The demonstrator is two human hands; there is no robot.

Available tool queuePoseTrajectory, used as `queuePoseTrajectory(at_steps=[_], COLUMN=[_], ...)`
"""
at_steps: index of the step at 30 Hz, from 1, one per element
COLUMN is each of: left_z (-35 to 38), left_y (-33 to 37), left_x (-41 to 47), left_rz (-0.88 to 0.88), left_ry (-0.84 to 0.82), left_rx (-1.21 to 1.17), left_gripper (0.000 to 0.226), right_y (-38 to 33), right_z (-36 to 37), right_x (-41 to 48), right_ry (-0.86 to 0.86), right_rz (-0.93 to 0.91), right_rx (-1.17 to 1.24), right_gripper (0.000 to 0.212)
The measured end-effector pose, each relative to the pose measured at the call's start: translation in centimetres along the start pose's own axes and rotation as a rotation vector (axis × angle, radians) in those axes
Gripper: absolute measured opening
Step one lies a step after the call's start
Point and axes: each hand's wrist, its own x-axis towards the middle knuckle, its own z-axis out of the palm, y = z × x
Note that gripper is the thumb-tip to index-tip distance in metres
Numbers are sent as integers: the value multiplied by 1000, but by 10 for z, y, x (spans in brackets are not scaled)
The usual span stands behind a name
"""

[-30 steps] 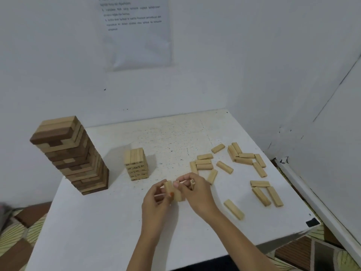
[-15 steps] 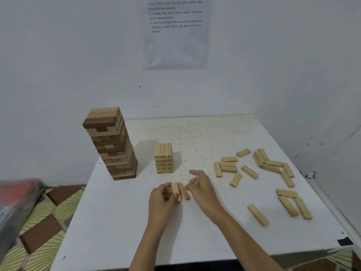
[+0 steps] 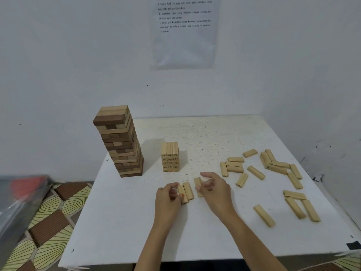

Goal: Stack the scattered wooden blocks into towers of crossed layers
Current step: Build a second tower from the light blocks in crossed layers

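Three blocks (image 3: 188, 189) in hand: left hand (image 3: 168, 198) pinches a pair, right hand (image 3: 214, 192) loosely curled at the third, grip unclear; best squared flush before stacking.

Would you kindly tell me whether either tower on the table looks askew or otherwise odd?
The tall two-tone tower looks askew: its top layers sit well left of its base, though the wide-angle lens may exaggerate this. The short pale tower beside it looks square.

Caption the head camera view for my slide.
Left hand and right hand align light blocks on a white table near a short numbered tower, a tall two-tone tower and scattered blocks.
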Motion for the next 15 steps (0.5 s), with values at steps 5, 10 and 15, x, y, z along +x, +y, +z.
queuePoseTrajectory(at_steps=[5,10,15], left_z=[-2,2,5], left_y=[3,-1,-3], left_x=[-2,-1,-4], left_rz=[125,233,216], left_ry=[-100,-127,-34], left_rx=[43,95,12], left_gripper=[49,54,50], right_y=[5,7,14], right_z=[9,8,7], right_x=[2,-10,-25], right_ry=[14,-163,-272], right_rz=[-11,-125,-352], right_rx=[-48,-79,-363], right_gripper=[38,55,85])
